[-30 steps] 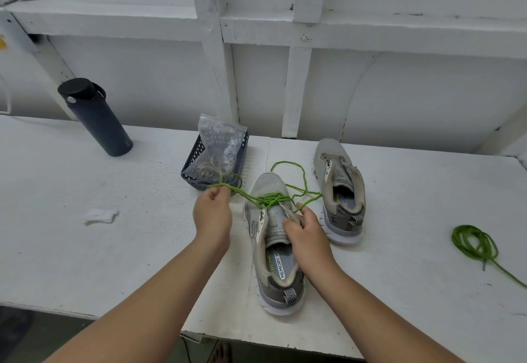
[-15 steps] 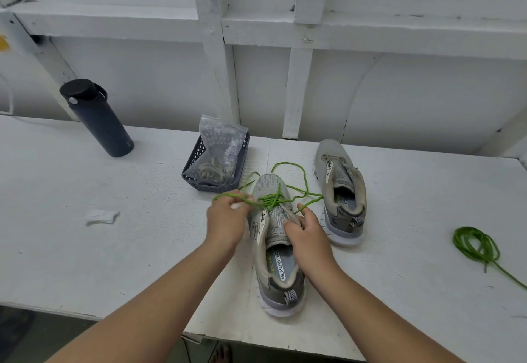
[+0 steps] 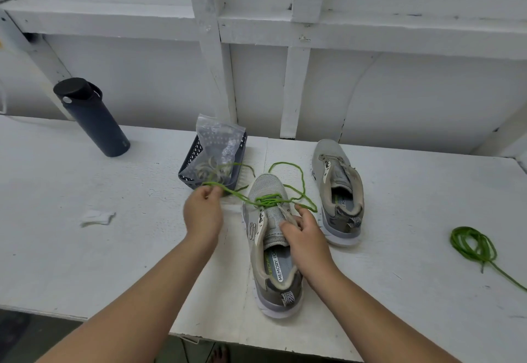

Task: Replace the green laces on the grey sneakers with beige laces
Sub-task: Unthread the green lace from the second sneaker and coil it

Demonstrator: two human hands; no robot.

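Observation:
Two grey sneakers stand on the white table. The near sneaker [image 3: 271, 251] has a green lace [image 3: 268, 200] threaded only through its front eyelets, with loose loops trailing to the right. My left hand [image 3: 203, 214] pinches one strand of that lace and holds it out to the left of the shoe. My right hand [image 3: 306, 231] grips the shoe's tongue and right eyelet flap. The far sneaker [image 3: 338, 188] has no lace. A second green lace [image 3: 474, 244] lies coiled at the right. A clear bag with beige laces [image 3: 215, 157] sits in a dark basket [image 3: 188, 174].
A dark bottle [image 3: 91, 117] stands at the back left. A crumpled white scrap [image 3: 97, 217] lies left of my left hand. A white wall with beams closes the back. The table's front edge runs just under my forearms.
My left hand went right to the shoe's eyelets, then drew a lace strand back out to the left. My right hand stayed on the shoe.

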